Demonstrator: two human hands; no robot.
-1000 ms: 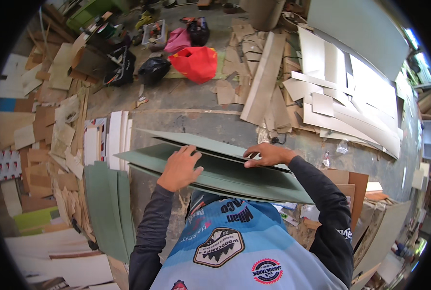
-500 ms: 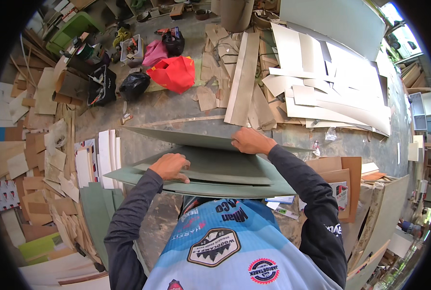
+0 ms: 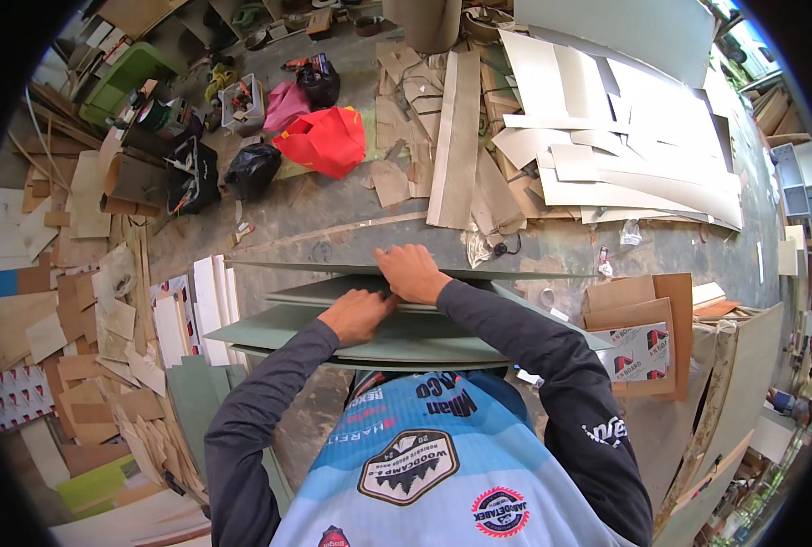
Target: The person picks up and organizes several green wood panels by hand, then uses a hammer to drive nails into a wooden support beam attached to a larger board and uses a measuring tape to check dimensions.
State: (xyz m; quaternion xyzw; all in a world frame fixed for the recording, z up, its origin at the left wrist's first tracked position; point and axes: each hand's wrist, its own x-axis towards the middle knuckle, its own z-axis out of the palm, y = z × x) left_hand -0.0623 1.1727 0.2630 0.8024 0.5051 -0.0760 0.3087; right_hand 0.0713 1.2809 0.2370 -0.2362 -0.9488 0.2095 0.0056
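Several thin grey-green boards stand on edge in front of my body, fanned slightly apart. My right hand (image 3: 411, 273) is closed over the top edge of the farthest green board (image 3: 524, 274), near its middle. My left hand (image 3: 359, 316) is just nearer and to the left, its fingers curled over the edge of a middle green board (image 3: 306, 294); the fingertips are partly hidden. The two hands almost touch. Closest to my shirt, the near green boards (image 3: 452, 337) lean toward me, and their lower parts are out of sight.
Beyond lie cardboard strips (image 3: 452, 137) and a pile of pale sheets (image 3: 625, 137). A red bag (image 3: 324, 141) and black bag (image 3: 253, 169) are at far left. Offcuts (image 3: 114, 383) cover the left side; brown panels (image 3: 675, 319) and large boards (image 3: 729, 392) stand at right.
My right hand has moved left along the far board, and my left hand has come right toward it. The far board now stands more upright, with its top edge seen nearly edge-on.
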